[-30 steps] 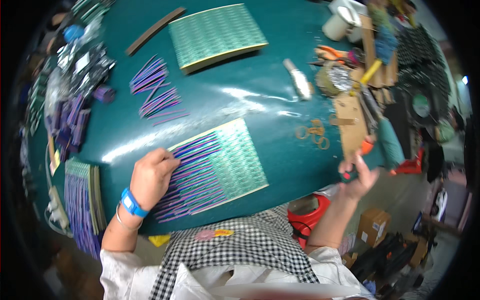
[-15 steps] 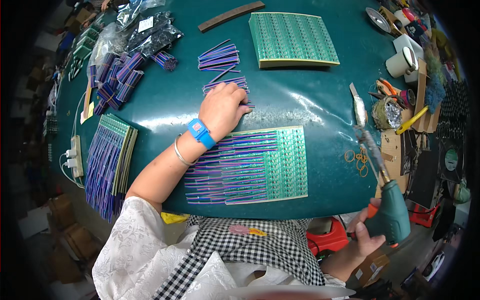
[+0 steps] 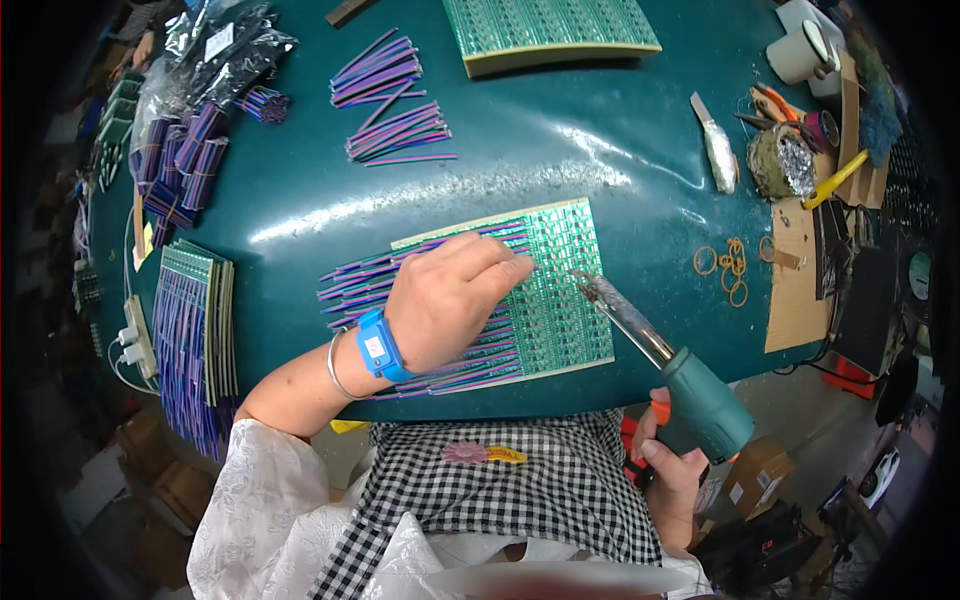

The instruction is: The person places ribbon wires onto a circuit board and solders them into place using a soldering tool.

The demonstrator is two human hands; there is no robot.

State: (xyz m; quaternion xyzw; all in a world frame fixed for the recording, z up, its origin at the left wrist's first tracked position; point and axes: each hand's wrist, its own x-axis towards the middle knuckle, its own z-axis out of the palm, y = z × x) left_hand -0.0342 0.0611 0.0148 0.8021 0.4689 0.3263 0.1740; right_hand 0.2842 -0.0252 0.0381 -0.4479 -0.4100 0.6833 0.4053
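A green circuit board panel lies on the dark green table in front of me, with several purple wires laid in rows along its left side. My left hand, a blue wrist strap on it, rests on those wires with fingertips pressed at the panel's middle. My right hand grips the teal handle of a soldering iron; the iron's metal tip is just above the panel, right of my left fingertips.
A second green panel lies at the far edge, loose purple wire bundles beyond my hand. A stack of wired panels sits left, bagged wires far left. Rubber bands, cardboard, tape roll and tools crowd the right.
My left hand came back from the loose wires to the near panel. My right hand lifted the soldering iron from below the table edge and brought its tip over the panel.
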